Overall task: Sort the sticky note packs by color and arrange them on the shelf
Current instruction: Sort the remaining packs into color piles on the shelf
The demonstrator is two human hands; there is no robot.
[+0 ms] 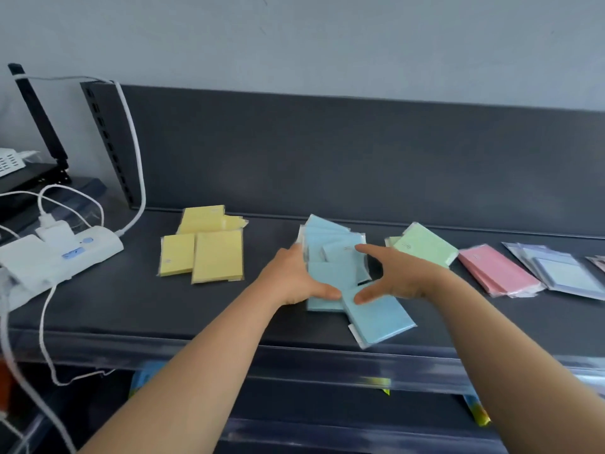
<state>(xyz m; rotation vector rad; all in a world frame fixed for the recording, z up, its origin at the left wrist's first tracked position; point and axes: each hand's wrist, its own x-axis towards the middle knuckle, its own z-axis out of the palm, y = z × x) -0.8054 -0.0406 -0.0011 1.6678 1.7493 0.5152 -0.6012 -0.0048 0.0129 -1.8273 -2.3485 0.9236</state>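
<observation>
Blue sticky note packs (pixel 330 273): flat, glossy film-wrapped rectangles, untidy pile

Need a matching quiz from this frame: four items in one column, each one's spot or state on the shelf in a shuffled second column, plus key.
Column A
1. yellow sticky note packs
2. light blue sticky note packs
3. pink sticky note packs
4. white power strip

Column B
a. far left end of the dark shelf, cables plugged in
b. touched by the left hand and the right hand
c. just right of the green packs
d. left of both hands, untouched

Pairs: 1-d, 2-b, 3-c, 4-a
</observation>
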